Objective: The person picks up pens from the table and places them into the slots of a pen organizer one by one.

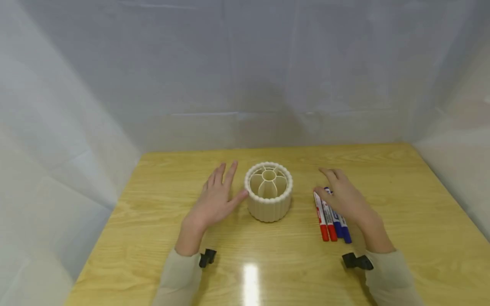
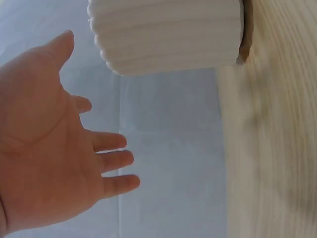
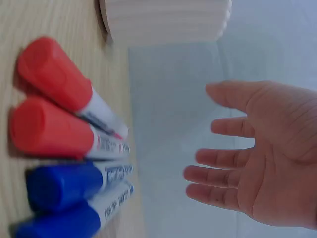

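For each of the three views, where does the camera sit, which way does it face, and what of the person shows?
Head: worn on the head, looking forward and down at the table; both hands, left hand and right hand, and the sleeves show.
Left wrist: at the left wrist, low, looking along the open palm to the ribbed holder.
Right wrist: at the right wrist, looking past the open palm to the markers.
Shared: the holder appears in all three views.
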